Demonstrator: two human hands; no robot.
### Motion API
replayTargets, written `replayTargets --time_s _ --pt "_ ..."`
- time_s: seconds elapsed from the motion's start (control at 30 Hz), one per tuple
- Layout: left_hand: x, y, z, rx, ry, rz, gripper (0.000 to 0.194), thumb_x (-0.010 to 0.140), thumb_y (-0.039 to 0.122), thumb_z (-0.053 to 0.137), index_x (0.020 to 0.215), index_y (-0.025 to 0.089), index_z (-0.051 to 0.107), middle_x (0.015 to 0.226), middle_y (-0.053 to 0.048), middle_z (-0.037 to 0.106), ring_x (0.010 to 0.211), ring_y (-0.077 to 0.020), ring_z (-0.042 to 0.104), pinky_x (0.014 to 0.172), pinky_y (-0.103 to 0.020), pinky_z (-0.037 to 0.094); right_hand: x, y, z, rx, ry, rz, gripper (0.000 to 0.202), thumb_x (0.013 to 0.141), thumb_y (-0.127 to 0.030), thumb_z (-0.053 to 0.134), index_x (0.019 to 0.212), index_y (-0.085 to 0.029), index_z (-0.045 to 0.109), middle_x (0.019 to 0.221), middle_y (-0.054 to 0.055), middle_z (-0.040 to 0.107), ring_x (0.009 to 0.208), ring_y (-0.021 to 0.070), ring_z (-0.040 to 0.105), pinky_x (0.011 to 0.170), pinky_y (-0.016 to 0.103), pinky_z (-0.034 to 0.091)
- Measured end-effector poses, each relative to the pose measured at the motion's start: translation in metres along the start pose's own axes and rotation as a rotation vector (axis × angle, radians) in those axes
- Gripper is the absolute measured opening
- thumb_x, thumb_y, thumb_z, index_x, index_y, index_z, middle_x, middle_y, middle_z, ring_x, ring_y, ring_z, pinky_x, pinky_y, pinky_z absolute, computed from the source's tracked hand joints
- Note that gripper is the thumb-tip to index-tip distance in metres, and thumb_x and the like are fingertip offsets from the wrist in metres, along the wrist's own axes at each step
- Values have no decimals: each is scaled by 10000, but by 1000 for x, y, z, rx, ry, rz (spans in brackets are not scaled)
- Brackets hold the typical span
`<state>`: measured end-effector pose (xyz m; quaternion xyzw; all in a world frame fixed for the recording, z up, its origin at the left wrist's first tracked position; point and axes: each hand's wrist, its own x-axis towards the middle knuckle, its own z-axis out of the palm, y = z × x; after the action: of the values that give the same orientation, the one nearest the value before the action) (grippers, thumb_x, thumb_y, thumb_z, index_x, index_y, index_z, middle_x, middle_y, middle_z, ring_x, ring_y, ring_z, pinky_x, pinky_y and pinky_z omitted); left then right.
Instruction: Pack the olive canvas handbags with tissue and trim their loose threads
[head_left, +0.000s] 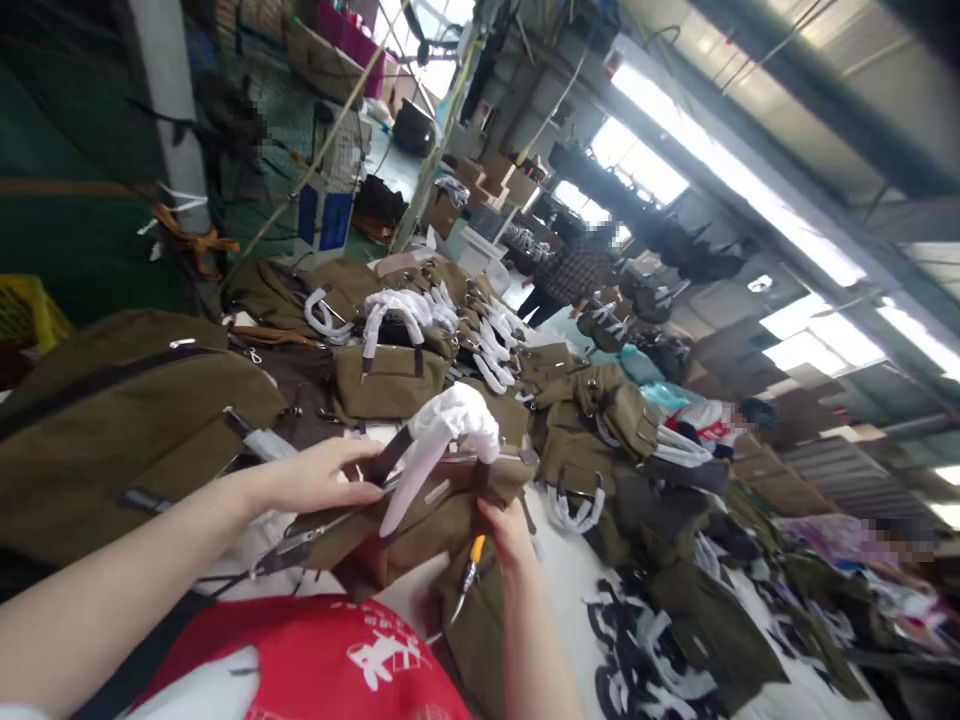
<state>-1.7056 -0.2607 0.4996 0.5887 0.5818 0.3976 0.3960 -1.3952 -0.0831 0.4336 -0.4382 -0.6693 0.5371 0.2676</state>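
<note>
An olive-green handbag point(442, 525) with dark trim stands upright in front of me, its arched handle wrapped in white paper point(454, 425). My left hand point(330, 478) is closed on its left upper edge, by the base of the handle, thumb and fingers on either side. My right hand point(510, 530) is closed on the bag's right side, below the other handle end; the fingertips are partly hidden. Just under it an orange-handled tool point(478, 548) with a thin metal end sticks out downward. Whether the right palm grips that tool, I cannot tell.
Several olive bags with wrapped handles point(394, 375) crowd the table behind. A large olive bag point(135, 400) lies at left. Loose dark straps with white wrapping point(652, 650) are at right. Co-workers, one in a checked shirt point(574, 270), are farther back.
</note>
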Motion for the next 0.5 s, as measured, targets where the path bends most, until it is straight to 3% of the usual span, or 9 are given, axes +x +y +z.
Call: replayTargets --time_s 0.07,0.13,0.23,0.33,0.37,0.43,0.5 --pt "14 12 18 -147 -5 -82 478 711 635 676 838 176 715 900 -65 730 865 -257 655 837 -320 531 -8 12 18 0 20 12 433 664 -474 755 966 -165 753 954 106 772 879 265 721 803 387 581" --pt "23 11 42 -214 142 -224 552 688 732 593 623 184 623 696 -56 669 733 -246 619 762 -335 524 -16 18 25 -31 118 19 428 650 -443 772 964 -154 737 947 115 757 879 259 704 807 384 573" --pt "30 -6 82 -196 316 -365 630 762 785 337 576 211 516 630 -62 610 685 -246 592 729 -361 498 -37 9 16 -99 396 -22 461 723 -424 726 1078 -136 667 1070 138 694 973 241 655 897 397 528" --pt "33 -23 111 -151 402 -486 601 820 726 246 635 218 509 644 -61 614 663 -246 600 659 -345 467 -73 -24 5 -195 595 -308 329 857 -337 632 1132 -158 614 1007 93 665 900 193 638 856 359 519" --pt "35 -27 116 -130 403 -516 584 832 706 251 651 219 516 622 -52 606 634 -242 596 629 -336 450 -85 -37 5 -233 571 -431 263 880 -295 613 1112 -172 618 949 69 664 842 176 635 813 335 521" --pt "42 -30 116 -74 380 -540 554 845 679 279 655 222 527 575 -34 584 597 -235 577 608 -322 420 -102 -60 14 -308 366 -576 230 890 -249 605 1112 -193 621 839 27 656 736 151 622 731 291 515" --pt "51 -29 108 -1 337 -525 547 847 669 307 608 224 518 548 -28 566 599 -229 554 623 -316 397 -108 -76 31 -403 91 -543 348 868 -284 647 1202 -201 598 761 -3 646 659 143 605 675 271 509"
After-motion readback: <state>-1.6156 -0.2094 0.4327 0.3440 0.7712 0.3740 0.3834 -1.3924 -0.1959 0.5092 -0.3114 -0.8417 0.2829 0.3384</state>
